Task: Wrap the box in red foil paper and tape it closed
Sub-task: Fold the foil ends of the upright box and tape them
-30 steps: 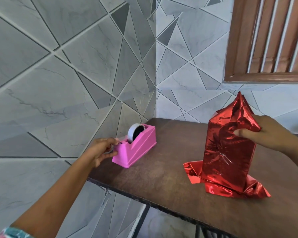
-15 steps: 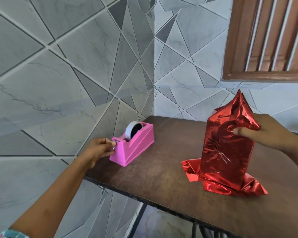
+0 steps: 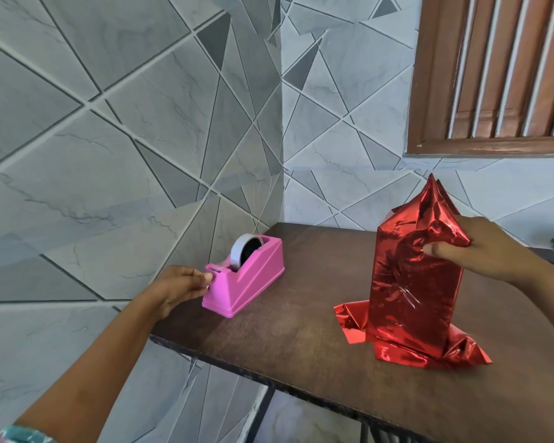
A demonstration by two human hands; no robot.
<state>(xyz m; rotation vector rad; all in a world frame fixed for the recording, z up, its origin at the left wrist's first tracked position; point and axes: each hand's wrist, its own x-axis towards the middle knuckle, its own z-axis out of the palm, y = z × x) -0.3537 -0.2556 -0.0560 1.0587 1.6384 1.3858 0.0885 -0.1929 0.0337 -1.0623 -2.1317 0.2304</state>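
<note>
The box (image 3: 410,292) stands upright on the right part of the brown table (image 3: 301,346), covered all around by the red foil paper (image 3: 397,244). The loose foil at the bottom spreads flat on the table around the box, and the foil at the top is gathered into a crumpled point. The right hand (image 3: 486,247) grips this gathered top from the right side: its thumb (image 3: 442,249) presses on the front of the foil and the other fingers are curled behind it, mostly hidden. Well apart, at the left edge of the table, there is a pink tape dispenser (image 3: 253,279) with a roll of tape (image 3: 242,254) in it. The left hand (image 3: 179,286) pinches the low front end of the dispenser with thumb and curled fingers close together. Whether a tape end is between them, I cannot tell.
</note>
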